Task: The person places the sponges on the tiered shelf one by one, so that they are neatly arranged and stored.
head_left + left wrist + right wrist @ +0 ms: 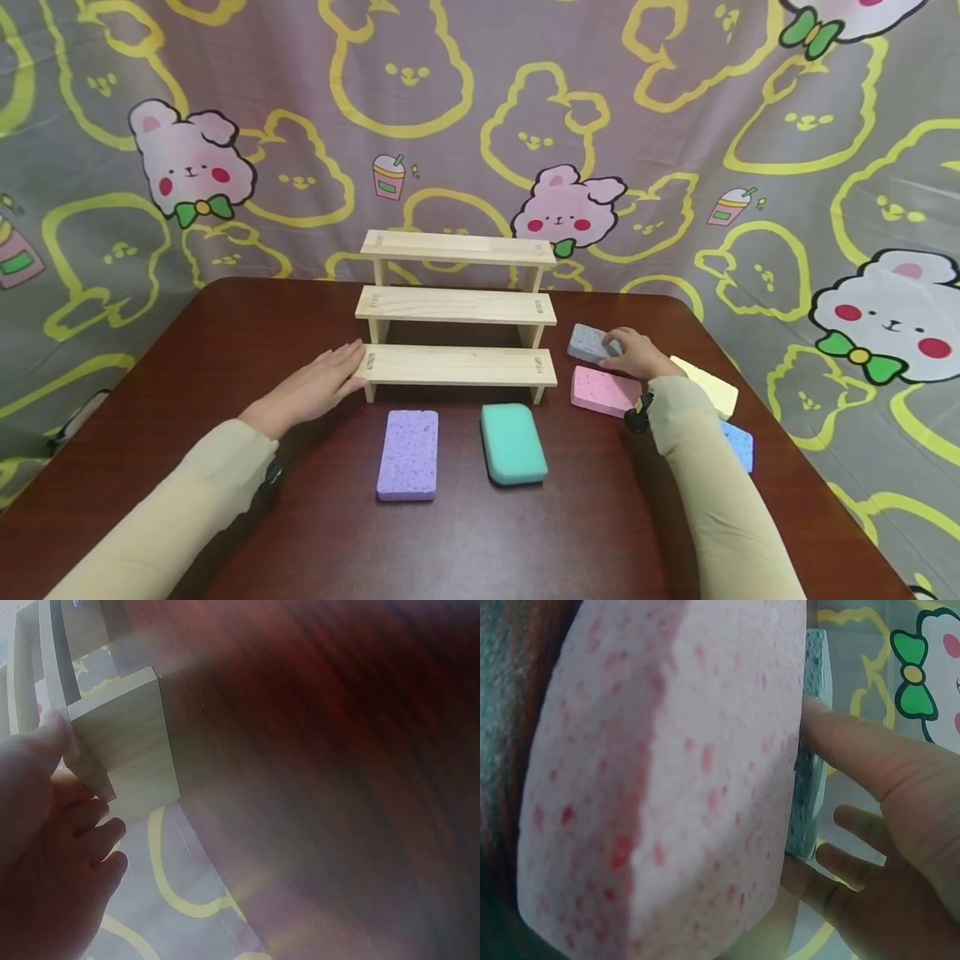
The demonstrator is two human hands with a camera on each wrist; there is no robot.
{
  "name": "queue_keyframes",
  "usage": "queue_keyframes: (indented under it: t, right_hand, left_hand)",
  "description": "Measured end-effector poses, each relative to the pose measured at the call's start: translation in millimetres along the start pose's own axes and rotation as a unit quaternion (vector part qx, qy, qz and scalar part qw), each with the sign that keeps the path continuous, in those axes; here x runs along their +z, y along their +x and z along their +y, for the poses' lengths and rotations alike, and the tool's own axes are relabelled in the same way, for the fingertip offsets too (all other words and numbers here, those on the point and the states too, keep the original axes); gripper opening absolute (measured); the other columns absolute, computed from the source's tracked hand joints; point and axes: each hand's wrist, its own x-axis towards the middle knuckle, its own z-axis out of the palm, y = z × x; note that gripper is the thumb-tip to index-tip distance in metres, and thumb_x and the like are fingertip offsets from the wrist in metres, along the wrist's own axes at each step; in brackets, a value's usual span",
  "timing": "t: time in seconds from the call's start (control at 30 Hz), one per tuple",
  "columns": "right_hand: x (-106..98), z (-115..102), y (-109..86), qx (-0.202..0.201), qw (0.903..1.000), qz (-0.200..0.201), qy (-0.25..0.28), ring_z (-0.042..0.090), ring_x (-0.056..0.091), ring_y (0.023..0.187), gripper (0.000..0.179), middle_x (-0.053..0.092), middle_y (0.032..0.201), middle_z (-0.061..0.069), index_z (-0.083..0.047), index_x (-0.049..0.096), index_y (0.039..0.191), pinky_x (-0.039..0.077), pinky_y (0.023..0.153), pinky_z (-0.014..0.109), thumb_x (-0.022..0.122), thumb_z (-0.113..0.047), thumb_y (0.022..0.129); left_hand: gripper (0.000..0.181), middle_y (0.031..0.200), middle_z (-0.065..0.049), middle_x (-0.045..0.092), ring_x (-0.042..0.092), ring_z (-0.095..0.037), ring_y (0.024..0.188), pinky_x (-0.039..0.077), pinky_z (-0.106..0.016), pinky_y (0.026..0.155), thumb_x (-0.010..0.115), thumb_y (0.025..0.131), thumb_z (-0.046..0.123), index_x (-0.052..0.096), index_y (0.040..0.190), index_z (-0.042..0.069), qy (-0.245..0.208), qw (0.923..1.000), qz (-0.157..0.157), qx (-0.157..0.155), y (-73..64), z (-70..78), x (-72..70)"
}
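Note:
A three-tier wooden shelf rack [455, 364] stands near the far side of the table. My left hand [318, 387] holds the left end of its lowest board, thumb at the front edge and the other fingers [97, 840] toward the rear. To the right of the rack lies a grey sponge [585, 343]. My right hand [637, 354] grips its right end between thumb [840, 739] and fingers. A pink speckled sponge [600, 390] lies just in front of the grey one and looms large in the right wrist view.
A purple sponge [408, 456] and a teal sponge [513, 444] lie before the rack. Beyond my right forearm are a pale yellow sponge [708, 387] and a blue sponge [738, 444]. A patterned curtain [450, 100] hangs behind the dark wooden table [315, 517].

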Motion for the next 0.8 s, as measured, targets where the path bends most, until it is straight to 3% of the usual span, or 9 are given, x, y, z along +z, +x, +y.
queue_keyframes:
  t: [0.33, 0.8]
  right_hand:
    - [-1.0, 0.6, 2.0, 0.010, 0.9996, -0.025, -0.009, 0.042, 0.043, 0.110, 0.036, 0.046, 0.123, 0.028, -0.003, 0.050, 0.115, 0.036, 0.092, 0.056, 0.065, -0.008, 0.083]
    - [-2.3, 5.8, 2.2, 0.000, 0.9998, -0.012, -0.018, 0.038, 0.047, 0.096, 0.033, 0.051, 0.110, 0.026, -0.004, 0.053, 0.111, 0.041, 0.081, 0.052, 0.066, -0.006, 0.081]
  left_hand:
    - [0.056, 0.140, -0.029, 0.032, 0.028, -0.039, 0.130, 0.022, -0.049, 0.107, 0.050, 0.096, 0.022, 0.033, 0.135, -0.013, 0.005, 1.0000, 0.005, 0.004, -1.5, 1.6, -0.2]
    - [0.054, 0.138, -0.030, 0.032, 0.029, -0.040, 0.129, 0.023, -0.050, 0.106, 0.049, 0.096, 0.019, 0.033, 0.134, -0.015, 0.016, 0.9998, 0.006, 0.010, -1.2, 2.7, -0.4]
